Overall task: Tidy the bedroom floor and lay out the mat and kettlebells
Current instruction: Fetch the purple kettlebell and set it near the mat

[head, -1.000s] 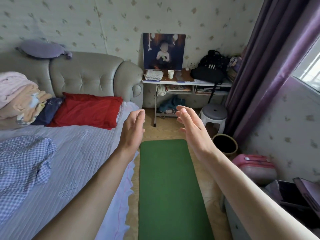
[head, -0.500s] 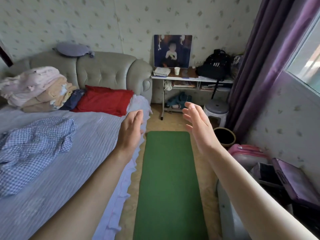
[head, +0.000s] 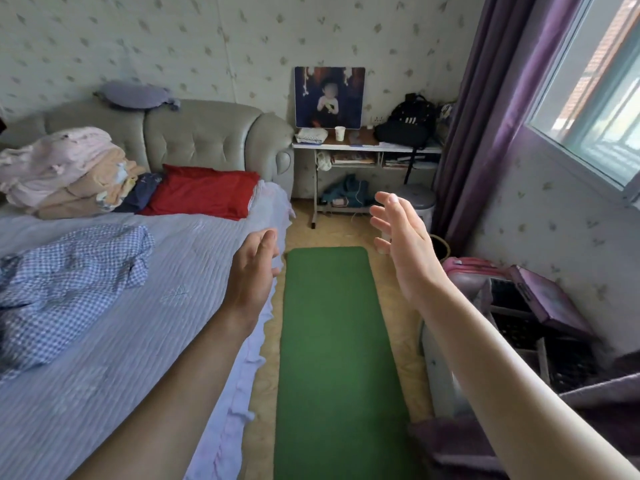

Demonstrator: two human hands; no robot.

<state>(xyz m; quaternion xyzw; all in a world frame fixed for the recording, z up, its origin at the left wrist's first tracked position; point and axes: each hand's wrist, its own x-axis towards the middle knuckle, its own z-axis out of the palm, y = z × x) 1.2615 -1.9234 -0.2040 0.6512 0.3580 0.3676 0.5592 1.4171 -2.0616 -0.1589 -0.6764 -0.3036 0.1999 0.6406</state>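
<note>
A red pillow (head: 204,192) and checked cloth (head: 69,271) are laid on the bed (head: 156,323); a backpack (head: 407,124) and cup (head: 340,133) are set on the desk (head: 346,146).

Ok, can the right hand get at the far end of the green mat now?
Probably yes. The right hand is open and empty, and the green mat lies flat on the floor with nothing on its far end. The hand is up in the air, so reaching likely means bending down.
</note>
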